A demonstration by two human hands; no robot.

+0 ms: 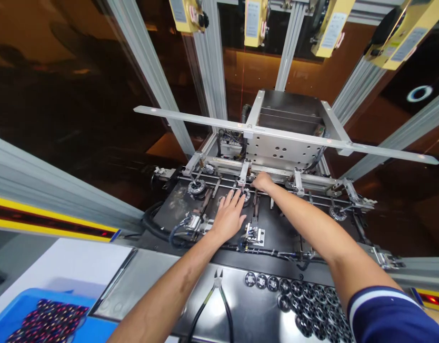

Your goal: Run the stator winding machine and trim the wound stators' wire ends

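Both my arms reach into a machine fixture on a black base plate (pixel 276 228). My left hand (pixel 228 214) lies flat with fingers stretched out on the plate, fingertips near a small round part (pixel 245 195). My right hand (pixel 262 181) is further in, fingers curled down at the metal rod (pixel 312 195) beside a clamp bracket (pixel 244 174); what it pinches is hidden. A round wound part (pixel 197 187) sits in the left holder, another (pixel 338 212) at the right.
Cutting pliers (pixel 215 290) lie on the steel shelf (pixel 162 281) in front. Several black round parts (pixel 305 300) are spread at the right of it. A blue tray (pixel 23 305) of parts is at the lower left. A metal bar (pixel 284 136) crosses overhead.
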